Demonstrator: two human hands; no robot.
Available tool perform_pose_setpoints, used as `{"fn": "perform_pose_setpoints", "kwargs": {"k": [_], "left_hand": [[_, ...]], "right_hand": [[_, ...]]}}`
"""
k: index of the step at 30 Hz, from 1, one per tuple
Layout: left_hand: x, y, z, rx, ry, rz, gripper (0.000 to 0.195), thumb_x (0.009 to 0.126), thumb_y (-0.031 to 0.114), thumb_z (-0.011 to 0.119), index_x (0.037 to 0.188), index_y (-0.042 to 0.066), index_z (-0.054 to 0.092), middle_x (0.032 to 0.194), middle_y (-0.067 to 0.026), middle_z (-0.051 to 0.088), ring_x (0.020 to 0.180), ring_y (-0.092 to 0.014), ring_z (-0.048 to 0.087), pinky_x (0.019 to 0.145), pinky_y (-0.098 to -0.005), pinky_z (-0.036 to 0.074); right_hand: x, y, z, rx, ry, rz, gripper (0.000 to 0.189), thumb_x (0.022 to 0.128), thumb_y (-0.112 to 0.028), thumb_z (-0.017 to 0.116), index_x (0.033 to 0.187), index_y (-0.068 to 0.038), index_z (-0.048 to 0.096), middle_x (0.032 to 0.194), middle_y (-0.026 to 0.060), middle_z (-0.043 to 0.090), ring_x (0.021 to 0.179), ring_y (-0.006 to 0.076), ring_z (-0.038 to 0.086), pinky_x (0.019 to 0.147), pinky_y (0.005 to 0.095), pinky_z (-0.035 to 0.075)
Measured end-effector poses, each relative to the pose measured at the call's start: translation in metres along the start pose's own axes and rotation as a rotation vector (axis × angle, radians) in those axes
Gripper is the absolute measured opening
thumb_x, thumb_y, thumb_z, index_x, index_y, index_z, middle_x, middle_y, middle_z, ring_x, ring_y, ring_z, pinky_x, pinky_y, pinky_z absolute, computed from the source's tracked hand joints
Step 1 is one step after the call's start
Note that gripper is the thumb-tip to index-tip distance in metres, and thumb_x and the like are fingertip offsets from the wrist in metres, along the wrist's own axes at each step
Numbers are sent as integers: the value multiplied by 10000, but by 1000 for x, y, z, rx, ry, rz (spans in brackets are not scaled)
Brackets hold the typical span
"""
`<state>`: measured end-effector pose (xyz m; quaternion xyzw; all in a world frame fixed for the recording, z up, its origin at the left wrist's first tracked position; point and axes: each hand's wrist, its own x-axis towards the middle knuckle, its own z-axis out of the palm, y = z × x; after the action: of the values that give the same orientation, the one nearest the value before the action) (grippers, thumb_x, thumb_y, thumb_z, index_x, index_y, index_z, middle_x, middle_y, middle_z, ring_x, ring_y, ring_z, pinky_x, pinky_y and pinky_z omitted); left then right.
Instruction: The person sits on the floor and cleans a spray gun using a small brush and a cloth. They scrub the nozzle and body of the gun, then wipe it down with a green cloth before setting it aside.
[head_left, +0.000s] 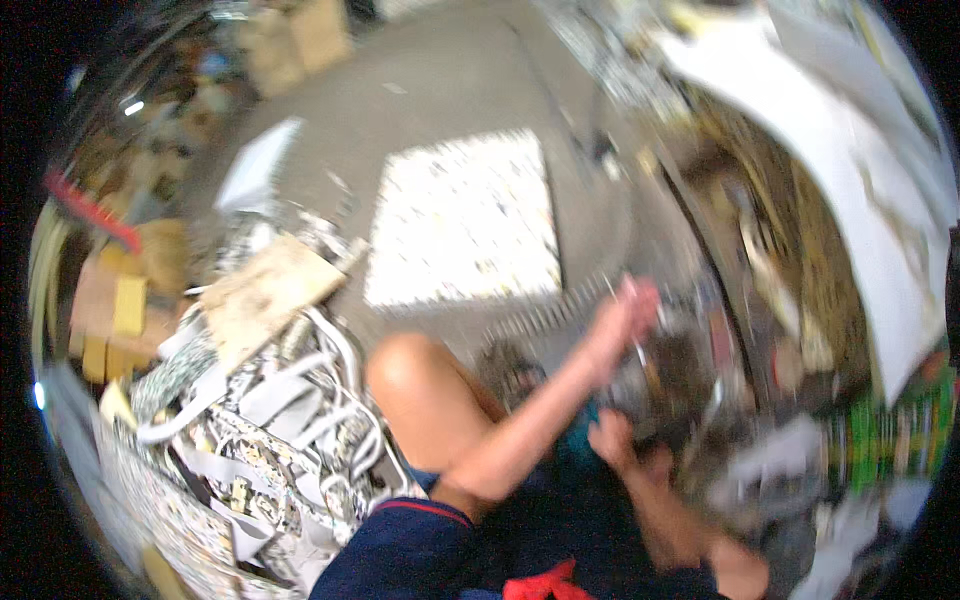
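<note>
The view is strongly blurred. My left hand (634, 309) reaches out to the right over a cluttered patch of floor, its fingers looking curled; whether the thin pale thing just below is in it cannot be told. Nearer to my body, my right hand (613, 441) is bent in beside a teal item (576, 442), and its grip is unclear. A thick, white, speckled block (465, 217), like bonded foam, lies flat on the floor ahead of my bare knee, left of my left hand and touching neither hand.
At left, white strips and speckled offcuts (277, 420) form a heap with a tan board (270, 292) on top. Cardboard boxes (296, 45) stand at the far left. A large white sheet (832, 165) curves along the right, above a green striped item (885, 439). A dark cable-like line (705, 255) runs nearby.
</note>
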<state>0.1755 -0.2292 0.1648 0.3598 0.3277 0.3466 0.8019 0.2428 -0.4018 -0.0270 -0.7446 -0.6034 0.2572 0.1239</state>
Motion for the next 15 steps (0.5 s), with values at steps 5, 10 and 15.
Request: {"fn": "perform_pose_setpoints", "kwargs": {"k": [5, 10, 15], "left_hand": [[3, -50, -8, 651, -28, 179, 576, 1042, 486, 436, 1297, -8, 588, 1217, -83, 625, 1089, -181, 566, 988, -331, 445], [-16, -111, 11, -131, -226, -181, 539, 1060, 451, 399, 1385, 34, 509, 1287, -50, 574, 1165, -150, 504, 1033, -304, 396], [-38, -84, 29, 114, -300, 256, 345, 1024, 235, 493, 1326, 69, 491, 1101, -34, 618, 907, -159, 591, 806, -290, 511]], "right_hand": [[-10, 1, -144, 1359, 172, 187, 288, 883, -166, 518, 1135, -48, 596, 1064, 101, 658, 919, 253, 662, 789, 423, 556], [-6, -75, -250, 1669, 572, 44, 423, 929, -174, 464, 1325, -24, 469, 1181, 140, 594, 1004, 270, 618, 875, 401, 521], [5, -102, -293, 1243, 897, -234, 409, 912, -137, 440, 1296, -23, 524, 1218, 146, 592, 1055, 273, 603, 946, 396, 483]]}}
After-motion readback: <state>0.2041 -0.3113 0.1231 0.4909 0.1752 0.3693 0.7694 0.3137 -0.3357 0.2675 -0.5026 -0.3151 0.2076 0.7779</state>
